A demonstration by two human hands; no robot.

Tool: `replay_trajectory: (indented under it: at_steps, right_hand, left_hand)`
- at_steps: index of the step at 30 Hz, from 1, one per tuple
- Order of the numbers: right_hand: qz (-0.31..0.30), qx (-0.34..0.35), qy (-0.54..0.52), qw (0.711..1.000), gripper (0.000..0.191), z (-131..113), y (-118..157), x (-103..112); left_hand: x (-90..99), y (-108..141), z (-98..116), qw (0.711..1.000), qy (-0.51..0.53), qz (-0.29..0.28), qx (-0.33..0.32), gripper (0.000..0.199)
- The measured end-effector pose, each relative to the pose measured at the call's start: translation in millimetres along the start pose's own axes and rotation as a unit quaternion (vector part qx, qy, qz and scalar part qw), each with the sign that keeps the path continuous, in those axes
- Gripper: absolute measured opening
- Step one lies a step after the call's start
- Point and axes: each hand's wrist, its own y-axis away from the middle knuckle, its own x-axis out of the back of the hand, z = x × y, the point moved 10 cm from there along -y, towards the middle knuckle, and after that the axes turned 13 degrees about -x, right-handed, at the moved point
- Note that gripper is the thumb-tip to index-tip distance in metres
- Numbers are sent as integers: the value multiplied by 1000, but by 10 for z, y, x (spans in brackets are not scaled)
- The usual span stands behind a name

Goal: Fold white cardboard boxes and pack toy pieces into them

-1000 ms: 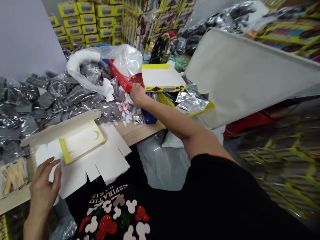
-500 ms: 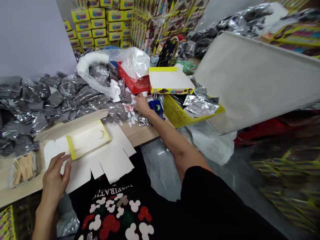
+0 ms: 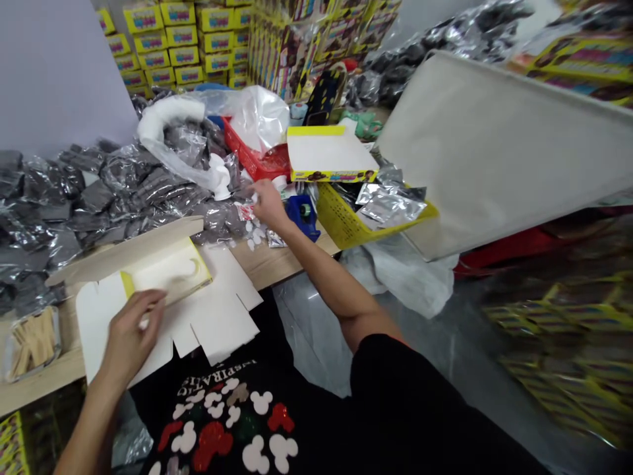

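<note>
My left hand point(image 3: 132, 336) is over the front left corner of an open carton point(image 3: 158, 269), white inside with yellow edges. Its fingers are curled together, and a small pale bit shows between them that I cannot make out. The carton lies on flat white cardboard blanks point(image 3: 217, 313). My right hand point(image 3: 270, 206) reaches far across the table, fingers bent around a small white thing too hidden to name. Beside it are small white pieces point(image 3: 256, 235), a red and white packet point(image 3: 243, 211), a blue tape dispenser point(image 3: 311, 226) and a string of stacked white cups point(image 3: 220, 181).
Grey plastic-wrapped packs point(image 3: 99, 198) are heaped along the back left. Wooden sticks point(image 3: 33, 342) sit in a tray at the left. A red basket point(image 3: 247, 152), an open box point(image 3: 329, 152) and a yellow basket point(image 3: 336, 221) holding silver packets point(image 3: 390, 203) stand at the right.
My left hand has moved right and up over the carton's corner, its fingers now drawn together. My right hand stays by the small white pieces. The view has shifted slightly.
</note>
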Motion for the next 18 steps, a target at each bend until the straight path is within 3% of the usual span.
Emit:
replay_trajectory:
  at_steps: [2, 4, 7, 10, 13, 16, 18]
  right_hand:
    - [29, -68, -68, 995, 62, 92, -58, 85]
    - [23, -113, -119, 986, 63, 128, -87, 74]
    - [17, -83, -142, 986, 63, -9, -168, 110]
    - [35, -12, -112, 993, 60, -226, -426, 257]
    - [31, 29, -68, 997, 56, -441, -865, 300]
    - [24, 52, -33, 998, 47, -655, -1284, 178]
    - [-1, 85, -3, 996, 44, -818, -1456, -26]
  left_hand:
    - [-446, -471, 282, 994, 68, -78, -35, 29]
    - [-869, -956, 481, 987, 67, -134, -58, 28]
    - [-1365, -1645, 471, 984, -34, -176, -10, 26]
    - [-1596, -2177, 258, 977, -125, -153, 83, 39]
    - [-1716, -2505, 65, 973, -161, -113, 125, 51]
    - [-1814, -2674, -111, 973, -158, -95, 138, 50]
    - [-1860, -2745, -214, 976, -139, -88, 143, 49]
